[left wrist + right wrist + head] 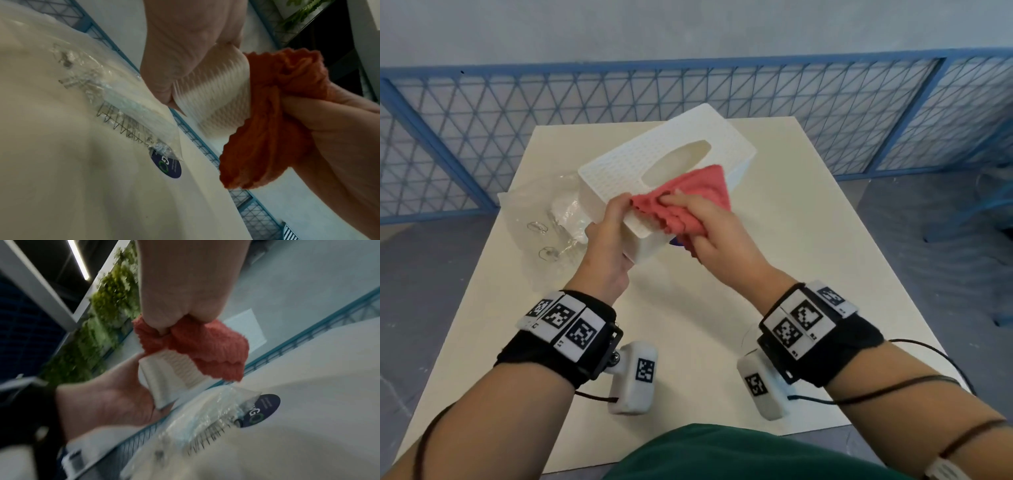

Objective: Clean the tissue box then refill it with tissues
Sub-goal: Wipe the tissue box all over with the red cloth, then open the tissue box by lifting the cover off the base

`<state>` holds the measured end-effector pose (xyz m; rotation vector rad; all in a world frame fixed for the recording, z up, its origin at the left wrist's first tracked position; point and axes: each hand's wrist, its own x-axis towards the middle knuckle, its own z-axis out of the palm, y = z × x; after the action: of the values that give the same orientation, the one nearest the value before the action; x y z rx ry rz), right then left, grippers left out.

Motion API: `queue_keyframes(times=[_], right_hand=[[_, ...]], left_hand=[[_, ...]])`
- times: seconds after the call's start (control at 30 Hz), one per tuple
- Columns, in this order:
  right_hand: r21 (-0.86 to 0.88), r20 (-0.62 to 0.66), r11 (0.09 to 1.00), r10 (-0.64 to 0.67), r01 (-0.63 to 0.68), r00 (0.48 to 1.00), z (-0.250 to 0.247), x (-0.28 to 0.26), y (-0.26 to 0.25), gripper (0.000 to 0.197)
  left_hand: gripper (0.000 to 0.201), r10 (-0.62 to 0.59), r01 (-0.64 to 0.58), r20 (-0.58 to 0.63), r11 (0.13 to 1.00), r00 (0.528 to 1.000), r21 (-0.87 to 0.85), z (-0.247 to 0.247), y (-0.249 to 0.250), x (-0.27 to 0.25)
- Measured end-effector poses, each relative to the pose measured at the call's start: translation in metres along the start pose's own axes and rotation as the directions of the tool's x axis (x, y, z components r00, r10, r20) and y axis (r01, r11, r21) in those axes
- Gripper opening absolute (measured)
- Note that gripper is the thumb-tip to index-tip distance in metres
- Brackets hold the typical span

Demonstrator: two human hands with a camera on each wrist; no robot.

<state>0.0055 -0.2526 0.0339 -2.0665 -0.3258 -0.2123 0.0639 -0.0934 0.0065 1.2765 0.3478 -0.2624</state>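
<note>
A white perforated tissue box with an oval slot is held tilted above the table, its near corner toward me. My left hand grips that near corner, thumb on top. My right hand clutches a bunched red cloth and presses it on the box's top beside the slot. The cloth drapes over the box edge in the right wrist view; in the left wrist view the cloth looks orange-red. A clear plastic pack of tissues lies on the table, left of the box.
The cream table carries a round dark sticker under the box, also the sticker next to the plastic pack. A blue mesh fence runs behind the table. Grey floor lies on both sides.
</note>
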Motion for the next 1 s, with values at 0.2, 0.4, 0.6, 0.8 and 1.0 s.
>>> queue_keyframes(times=[0.2,0.4,0.6,0.8,1.0], right_hand=[[0.269,-0.353,0.875,0.478,-0.402,0.804,-0.036,0.005,0.066,0.028],[0.072,-0.383,0.517,0.804,-0.853,0.455,-0.066,-0.043,0.133,0.046],[-0.149,-0.166,0.724,0.653,-0.673,0.739,-0.036,-0.048,0.116,0.077],[-0.688,-0.010,0.581,0.591,-0.434,0.807,-0.016,-0.086,0.141,0.058],[-0.732,-0.079,0.461,0.674,-0.502,0.734,-0.057,-0.080,0.167,0.058]], left_hand=[[0.087,0.063,-0.058,-0.194,0.998,0.979,0.031,-0.016,0.007,-0.003],[0.083,0.050,-0.047,-0.189,0.999,0.981,0.024,-0.025,0.005,-0.004],[0.073,0.018,-0.008,-0.207,0.999,0.978,0.047,-0.007,-0.003,-0.007],[0.086,0.047,-0.036,-0.178,0.997,0.983,0.061,-0.007,-0.002,-0.006],[0.082,0.099,-0.089,-0.112,0.992,0.989,0.094,-0.007,0.001,-0.013]])
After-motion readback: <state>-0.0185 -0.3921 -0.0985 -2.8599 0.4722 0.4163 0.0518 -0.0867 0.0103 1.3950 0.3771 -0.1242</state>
